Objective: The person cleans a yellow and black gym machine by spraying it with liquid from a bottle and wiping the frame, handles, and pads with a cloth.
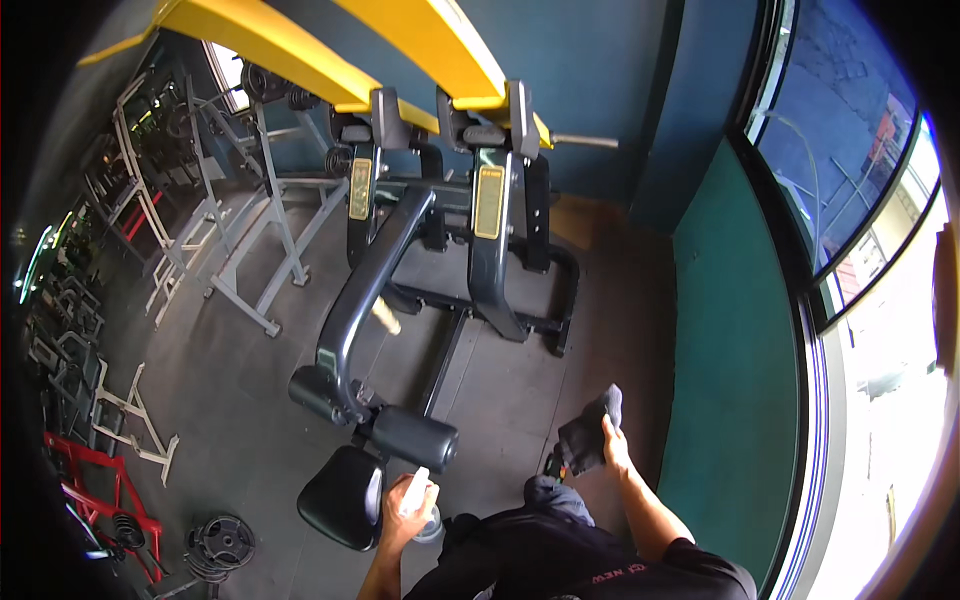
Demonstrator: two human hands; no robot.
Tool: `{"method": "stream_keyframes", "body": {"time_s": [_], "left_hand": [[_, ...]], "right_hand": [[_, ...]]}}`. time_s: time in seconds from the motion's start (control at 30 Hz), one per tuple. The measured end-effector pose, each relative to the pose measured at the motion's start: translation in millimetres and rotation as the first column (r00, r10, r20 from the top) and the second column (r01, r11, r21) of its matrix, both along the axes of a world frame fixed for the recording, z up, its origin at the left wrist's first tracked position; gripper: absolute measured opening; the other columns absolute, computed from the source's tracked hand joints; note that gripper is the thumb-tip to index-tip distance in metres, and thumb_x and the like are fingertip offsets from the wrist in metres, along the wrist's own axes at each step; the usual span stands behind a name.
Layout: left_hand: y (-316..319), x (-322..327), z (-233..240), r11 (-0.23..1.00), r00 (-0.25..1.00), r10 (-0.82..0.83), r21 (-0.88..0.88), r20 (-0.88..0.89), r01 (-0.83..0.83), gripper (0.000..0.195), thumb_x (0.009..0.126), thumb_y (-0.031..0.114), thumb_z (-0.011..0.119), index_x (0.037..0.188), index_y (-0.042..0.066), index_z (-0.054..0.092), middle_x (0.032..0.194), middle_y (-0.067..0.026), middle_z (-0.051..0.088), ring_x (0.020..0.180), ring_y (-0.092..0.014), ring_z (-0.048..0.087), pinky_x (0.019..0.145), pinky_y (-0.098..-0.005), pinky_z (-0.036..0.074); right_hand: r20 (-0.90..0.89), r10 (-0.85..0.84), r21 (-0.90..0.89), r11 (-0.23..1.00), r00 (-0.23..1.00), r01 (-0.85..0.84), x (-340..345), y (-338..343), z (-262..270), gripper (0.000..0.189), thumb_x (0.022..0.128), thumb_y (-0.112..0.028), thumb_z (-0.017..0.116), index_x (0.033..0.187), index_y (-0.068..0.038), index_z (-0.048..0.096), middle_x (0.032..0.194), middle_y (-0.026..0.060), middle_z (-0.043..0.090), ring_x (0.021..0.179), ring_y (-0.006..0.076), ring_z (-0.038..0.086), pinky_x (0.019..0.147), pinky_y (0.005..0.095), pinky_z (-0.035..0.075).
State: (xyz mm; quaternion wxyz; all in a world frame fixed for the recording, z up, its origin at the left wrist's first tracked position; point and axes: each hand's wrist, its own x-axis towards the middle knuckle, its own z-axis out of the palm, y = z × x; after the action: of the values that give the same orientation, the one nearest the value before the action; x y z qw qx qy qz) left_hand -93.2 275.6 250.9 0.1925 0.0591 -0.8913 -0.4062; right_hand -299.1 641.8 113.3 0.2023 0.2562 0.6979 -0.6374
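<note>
My left hand (405, 510) is closed around the neck of a spray bottle (416, 491) with a white trigger head; part of its clear body shows below the hand. It is beside the black padded seat (341, 495) of a gym machine. In my right hand (615, 444) a dark grey cloth (589, 435) hangs down, held out over the floor near the green wall panel. Ahead stands the machine's black frame (352, 315), with roller pads (412, 435) above the seat and yellow lever arms (450, 45) at the top.
Weight plates (221, 544) are stacked at the lower left, near a red metal frame (112, 480). Grey and white racks (262, 247) stand further back on the left. A green wall panel (735, 360) and windows (832, 150) border the right side. A metal bar (585, 140) sticks out from the machine.
</note>
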Motion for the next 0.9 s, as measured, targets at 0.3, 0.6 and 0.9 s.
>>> {"method": "stream_keyframes", "body": {"time_s": [0.3, 0.6, 0.9], "left_hand": [[97.5, -110.0, 11.0, 0.996, 0.996, 0.085, 0.037, 0.009, -0.085, 0.009, 0.086, 0.008, 0.072, 0.088, 0.001, 0.067, 0.078, -0.0137, 0.068, 0.07, -0.032, 0.066, 0.065, -0.0405, 0.053], [138.2, -175.5, 9.0, 0.997, 0.996, 0.07, 0.021, -0.058, -0.069, 0.009, 0.085, 0.008, 0.072, 0.086, 0.001, 0.067, 0.077, -0.0129, 0.067, 0.067, -0.03, 0.065, 0.063, -0.0393, 0.052], [134.5, -245.0, -9.4, 0.999, 0.998, -0.03, -0.037, -0.06, 0.028, 0.015, 0.086, 0.011, 0.074, 0.094, 0.001, 0.067, 0.077, -0.0117, 0.068, 0.07, -0.031, 0.066, 0.063, -0.0406, 0.053]], "right_hand": [[-0.001, -0.066, -0.165, 0.984, 0.998, 0.065, -114.4, 72.6, -33.0, 0.079, 0.094, -0.058, 0.063, 0.141, 0.003, 0.051, 0.135, 0.014, 0.059, 0.126, 0.0244, 0.052, 0.109, 0.0387, 0.038], [-0.244, -0.026, -0.171, 0.985, 0.969, -0.017, -187.9, 128.7, -5.8, 0.072, 0.095, -0.056, 0.062, 0.14, -0.001, 0.052, 0.134, 0.0108, 0.058, 0.117, 0.0249, 0.056, 0.104, 0.0412, 0.042], [-0.367, 0.008, -0.16, 0.985, 0.93, -0.072, -204.0, 111.4, 22.6, 0.061, 0.105, -0.049, 0.049, 0.137, 0.002, 0.055, 0.131, 0.0092, 0.061, 0.121, 0.0212, 0.054, 0.107, 0.0339, 0.039]]}}
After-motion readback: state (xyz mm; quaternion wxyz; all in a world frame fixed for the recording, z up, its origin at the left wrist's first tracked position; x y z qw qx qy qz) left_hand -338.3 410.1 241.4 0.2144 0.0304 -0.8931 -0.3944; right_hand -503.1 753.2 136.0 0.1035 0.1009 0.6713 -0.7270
